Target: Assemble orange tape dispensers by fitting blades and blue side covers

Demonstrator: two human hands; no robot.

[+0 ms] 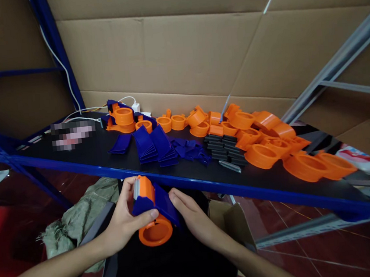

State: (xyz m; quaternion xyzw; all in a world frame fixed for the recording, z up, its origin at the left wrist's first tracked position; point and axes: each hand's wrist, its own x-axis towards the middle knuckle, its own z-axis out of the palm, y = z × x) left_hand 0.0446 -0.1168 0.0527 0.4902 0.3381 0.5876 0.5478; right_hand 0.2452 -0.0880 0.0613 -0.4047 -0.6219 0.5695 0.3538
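Observation:
Below the table's front edge, my left hand (125,217) and my right hand (193,214) hold an orange and blue tape dispenser (151,210) between them. The left thumb lies across its blue side plate, with the fingers wrapped behind the orange body. The right hand presses against the blue plate on the other side. The dispenser's orange round core faces down toward my lap.
The black table (83,151) with a blue front edge (209,184) carries several orange rings (262,154), stacks of blue plates (154,146), small black parts (224,150) and assembled dispensers (121,118). Cardboard walls stand behind. A cardboard box (232,224) and a green sack (80,215) lie below.

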